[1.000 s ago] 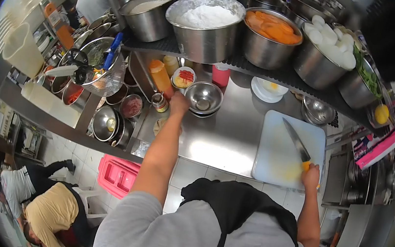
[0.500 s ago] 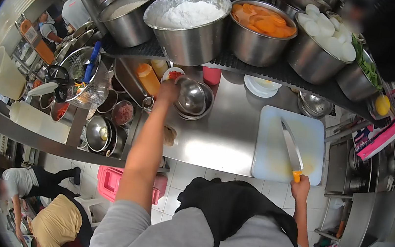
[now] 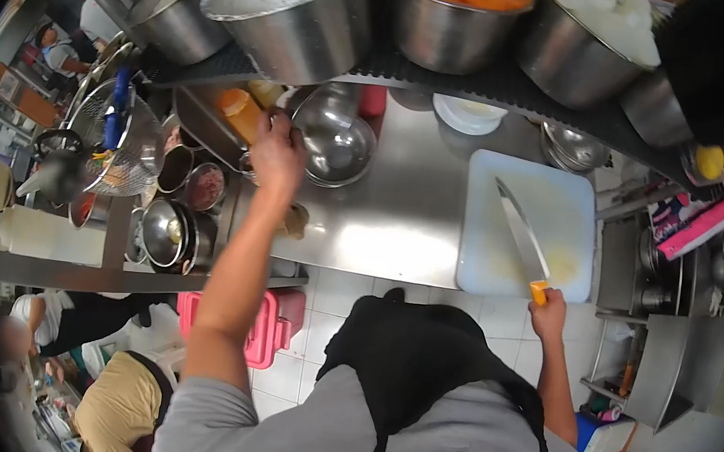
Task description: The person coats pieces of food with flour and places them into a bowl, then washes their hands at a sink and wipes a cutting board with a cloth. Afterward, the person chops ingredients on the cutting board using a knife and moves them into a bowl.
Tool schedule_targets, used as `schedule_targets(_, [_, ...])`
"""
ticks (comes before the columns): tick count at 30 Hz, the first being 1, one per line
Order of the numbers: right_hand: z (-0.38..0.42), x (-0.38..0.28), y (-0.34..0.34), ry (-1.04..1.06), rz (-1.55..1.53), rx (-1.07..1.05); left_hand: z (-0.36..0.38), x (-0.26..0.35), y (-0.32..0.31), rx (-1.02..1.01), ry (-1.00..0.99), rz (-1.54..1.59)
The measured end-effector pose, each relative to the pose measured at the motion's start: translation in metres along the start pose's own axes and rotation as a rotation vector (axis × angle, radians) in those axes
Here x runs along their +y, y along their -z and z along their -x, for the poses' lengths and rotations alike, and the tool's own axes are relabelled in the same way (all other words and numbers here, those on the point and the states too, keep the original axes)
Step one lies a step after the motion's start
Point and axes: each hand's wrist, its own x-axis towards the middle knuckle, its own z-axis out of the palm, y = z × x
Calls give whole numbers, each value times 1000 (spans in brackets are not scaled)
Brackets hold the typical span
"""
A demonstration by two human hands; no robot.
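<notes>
My right hand point(image 3: 547, 314) is closed round the orange handle of a long knife point(image 3: 521, 232). The blade lies over a white cutting board point(image 3: 482, 241) with yellowish stains. On the left, my left hand point(image 3: 278, 157) has its fingers bent together beside the shiny metal bowls point(image 3: 336, 146); what it holds is hidden. An orange squeeze bottle point(image 3: 238, 111) stands just left of its fingers. A small brown item point(image 3: 295, 220) lies on the steel counter point(image 3: 381, 219), right of my left forearm.
Above the counter, a shelf holds large pots of white powder point(image 3: 291, 32), orange slices point(image 3: 450, 24) and white pieces point(image 3: 572, 58). White plates point(image 3: 468, 115) sit beneath it. Strainers point(image 3: 115, 141) and food containers are at left. Two people are at lower left, near a pink bin point(image 3: 263, 331).
The view has shifted, so the shelf pots sit higher in the frame. My left hand has turned, and the small white dish with red pieces is no longer visible. My right hand keeps the knife.
</notes>
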Motion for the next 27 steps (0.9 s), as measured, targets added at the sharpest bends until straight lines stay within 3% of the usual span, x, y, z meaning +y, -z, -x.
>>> schedule_targets(2, [-9, 0, -1, 30, 5, 36, 23, -7, -13, -32, 158, 139])
schedule_targets(4, [-14, 3, 4, -21, 13, 9, 67, -16, -49, -111, 434, 465])
schedule_targets(8, [-24, 12, -4, -2, 24, 112, 138, 30, -76, -422, 977, 824])
schedule_targets(10, [-42, 32, -21, 63, -18, 182, 193, 37, -118, -492, 987, 760])
schedule_targets(11, [-53, 34, -24, 26, -28, 118, 209, 44, -127, -564, 1138, 825])
schedule_targets(15, [-83, 47, -38, 55, -20, 109, 212, 61, -97, -803, 1108, 1031])
schedule_targets(16, [-86, 44, -37, 54, 2, 119, 192, 66, -62, -779, 1052, 927])
schedule_targets(18, [-90, 36, -32, 52, 50, 124, 199, 37, -50, -524, 866, 838])
schedule_targets(20, [-85, 31, -28, 46, 104, 117, 199, -17, -29, -144, 658, 556])
schedule_targets(21, [-87, 35, -30, 68, 98, 134, 174, -29, 14, -71, 804, 561])
schedule_targets(22, [-88, 37, -33, 89, 90, 149, 176, -73, 18, 75, 825, 302])
schedule_targets(23, [-86, 41, -35, 110, 83, 162, 156, -87, 45, 369, 728, 120])
schedule_targets(24, [-84, 44, -35, 117, 83, 157, 154, -139, 43, 556, 835, 63])
schedule_targets(25, [-83, 43, -35, 126, 80, 155, 144, -175, 53, 734, 1050, 215])
schedule_targets(26, [-82, 42, -34, 134, 77, 154, 133, -200, 64, 909, 1259, 377])
schedule_targets(27, [-82, 43, -34, 136, 74, 148, 117, -208, 78, 974, 1453, 321])
